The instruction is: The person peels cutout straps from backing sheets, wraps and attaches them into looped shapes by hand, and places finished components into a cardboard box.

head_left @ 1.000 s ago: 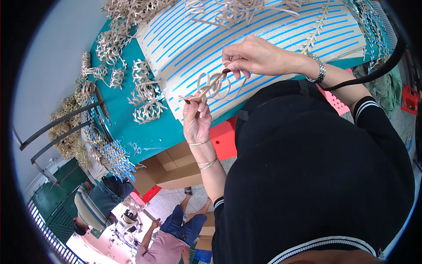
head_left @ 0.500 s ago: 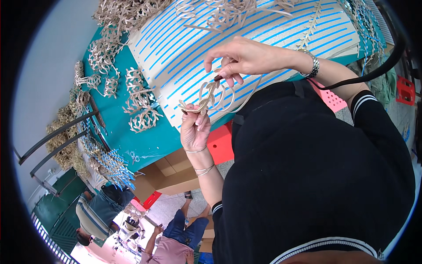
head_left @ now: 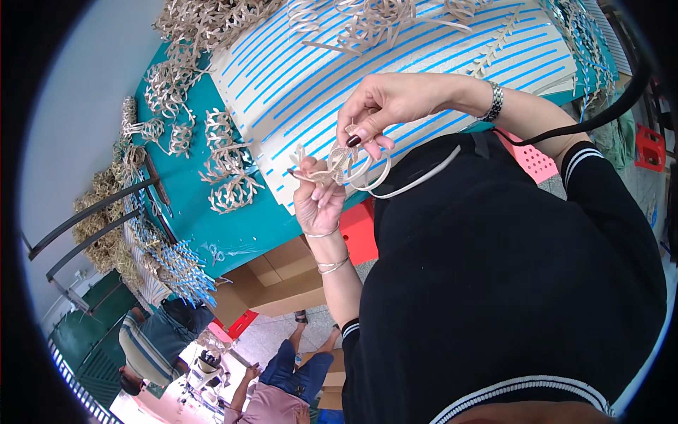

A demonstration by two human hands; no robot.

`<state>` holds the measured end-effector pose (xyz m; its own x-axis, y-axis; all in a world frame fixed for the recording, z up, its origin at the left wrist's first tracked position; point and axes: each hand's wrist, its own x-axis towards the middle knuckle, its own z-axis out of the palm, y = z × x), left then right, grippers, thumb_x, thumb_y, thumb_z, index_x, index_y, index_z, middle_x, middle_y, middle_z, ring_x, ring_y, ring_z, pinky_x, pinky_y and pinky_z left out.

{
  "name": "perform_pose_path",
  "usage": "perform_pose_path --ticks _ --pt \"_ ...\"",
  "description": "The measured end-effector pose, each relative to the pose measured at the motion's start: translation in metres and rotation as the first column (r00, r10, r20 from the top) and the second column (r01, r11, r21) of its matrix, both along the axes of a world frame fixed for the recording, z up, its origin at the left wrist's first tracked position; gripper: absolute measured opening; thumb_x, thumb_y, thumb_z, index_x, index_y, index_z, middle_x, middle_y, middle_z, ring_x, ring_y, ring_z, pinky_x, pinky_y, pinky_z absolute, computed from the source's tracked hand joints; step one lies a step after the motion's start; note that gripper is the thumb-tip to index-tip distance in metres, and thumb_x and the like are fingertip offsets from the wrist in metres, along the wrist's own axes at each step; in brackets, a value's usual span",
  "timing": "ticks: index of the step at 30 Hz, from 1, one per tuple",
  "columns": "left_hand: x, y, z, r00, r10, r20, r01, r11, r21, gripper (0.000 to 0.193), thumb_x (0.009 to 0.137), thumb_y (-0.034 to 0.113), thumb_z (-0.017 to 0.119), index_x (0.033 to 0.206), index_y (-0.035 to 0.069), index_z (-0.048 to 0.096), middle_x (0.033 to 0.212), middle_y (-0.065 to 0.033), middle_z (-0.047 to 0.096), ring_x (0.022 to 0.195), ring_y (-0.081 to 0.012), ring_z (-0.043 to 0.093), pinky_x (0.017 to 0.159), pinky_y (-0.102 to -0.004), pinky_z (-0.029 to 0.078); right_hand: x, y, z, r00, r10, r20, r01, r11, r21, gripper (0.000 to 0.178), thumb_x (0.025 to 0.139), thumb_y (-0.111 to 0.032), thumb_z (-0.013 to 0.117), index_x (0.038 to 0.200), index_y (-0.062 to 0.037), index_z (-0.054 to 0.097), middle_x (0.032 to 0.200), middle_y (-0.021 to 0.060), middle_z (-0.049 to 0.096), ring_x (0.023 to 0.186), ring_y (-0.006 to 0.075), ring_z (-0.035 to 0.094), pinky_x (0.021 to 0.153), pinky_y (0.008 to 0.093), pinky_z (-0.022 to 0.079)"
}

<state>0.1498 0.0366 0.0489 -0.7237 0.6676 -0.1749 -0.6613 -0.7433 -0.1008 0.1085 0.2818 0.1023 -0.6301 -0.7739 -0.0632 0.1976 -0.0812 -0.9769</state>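
Observation:
My left hand (head_left: 318, 201) pinches a small looped ornament (head_left: 332, 166) made of pale flat strips, held in front of my chest. My right hand (head_left: 385, 106) grips the same ornament from above, fingertips on one of its loops, a long pale strip (head_left: 417, 182) curling off it to the right. Both hands hover over the near edge of a white board with blue stripes (head_left: 318, 71) that lies on a teal table (head_left: 183, 205).
Finished looped ornaments (head_left: 229, 166) lie on the teal table left of the board, loose strips (head_left: 367, 21) pile at its far side. Cardboard boxes (head_left: 272, 272) and a red stool (head_left: 357, 230) stand below. Two seated people (head_left: 282, 381) are at lower left.
Both hands with the ornament have shifted slightly; the right hand's fingers have moved down onto a loop and the long strip now curls out to the right.

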Motion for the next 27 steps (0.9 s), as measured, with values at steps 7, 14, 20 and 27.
perform_pose_path --ticks 7,14,20,27 --pt "-0.021 -0.011 -0.024 0.964 0.207 -0.169 -0.267 0.724 -0.636 0.031 0.094 0.02 0.048 0.112 -0.006 0.048 0.109 -0.0174 0.055 0.069 -0.0142 0.05 0.059 -0.0226 0.046 0.002 -0.025 -0.013 0.906 -0.298 -0.301 0.353 0.923 0.15 0.016 0.087 -0.006 0.053 0.098 0.002 0.061 0.069 0.0075 0.063 0.055 0.0097 0.058 0.052 0.0232 0.047" --pt "-0.008 0.017 0.018 0.969 0.001 -0.247 -0.167 0.738 -0.654 0.041 0.093 0.013 0.051 0.129 -0.005 0.04 0.108 -0.0137 0.053 0.073 -0.0123 0.047 0.062 -0.0188 0.046 0.011 -0.048 -0.016 0.599 -0.397 -0.696 0.641 0.758 0.119 0.018 0.081 -0.001 0.055 0.096 -0.0075 0.064 0.065 0.0062 0.064 0.053 0.017 0.061 0.05 0.0271 0.049" --pt "-0.004 0.026 0.007 0.931 0.243 -0.271 -0.334 0.869 -0.366 0.027 0.087 0.009 0.059 0.112 0.002 0.051 0.097 -0.0059 0.058 0.075 -0.0112 0.052 0.061 -0.0207 0.047 0.021 -0.053 -0.007 0.524 -0.36 -0.772 0.644 0.761 0.082 0.025 0.08 -0.001 0.058 0.103 -0.0096 0.061 0.073 0.0099 0.066 0.06 0.0219 0.065 0.052 0.0301 0.05" --pt "-0.005 0.028 0.027 0.822 0.273 -0.5 -0.565 0.494 -0.661 0.012 0.086 0.011 0.062 0.094 0.003 0.061 0.089 -0.0054 0.062 0.07 -0.0107 0.052 0.058 -0.0242 0.042 0.029 -0.053 -0.008 0.716 -0.381 -0.586 0.587 0.782 0.209 0.06 0.082 -0.008 0.06 0.132 -0.0084 0.028 0.105 0.0205 0.062 0.084 0.0388 0.062 0.068 0.0422 0.051"
